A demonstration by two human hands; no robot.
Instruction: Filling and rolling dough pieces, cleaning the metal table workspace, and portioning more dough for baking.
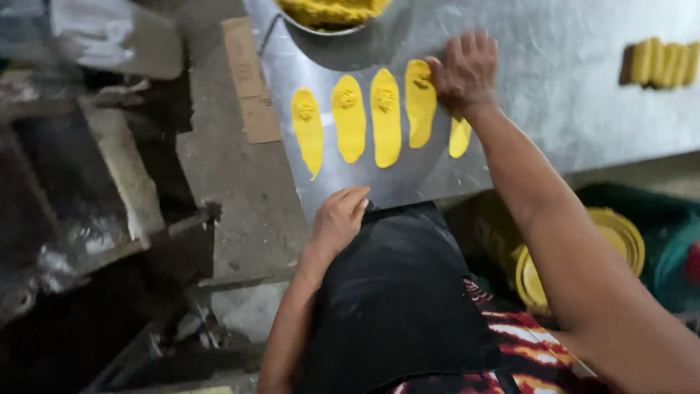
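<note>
Head view: right hand (465, 71), fingers bent, pressing the fourth of five yellow dough strips (419, 102) near the steel bench (554, 80) front edge; left hand (339, 219) empty, fingers loosely together, at that edge. Risk: hard pressure may tear the thin dough.

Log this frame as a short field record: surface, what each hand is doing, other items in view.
surface: metal table
left hand: resting on the table's near edge, holding nothing
right hand: pressing on the flattened yellow dough strips, five in a row
bowl: at the far edge, holds yellow dough
rolled pieces: yellow, grouped at far right
below table: yellow lids
</note>
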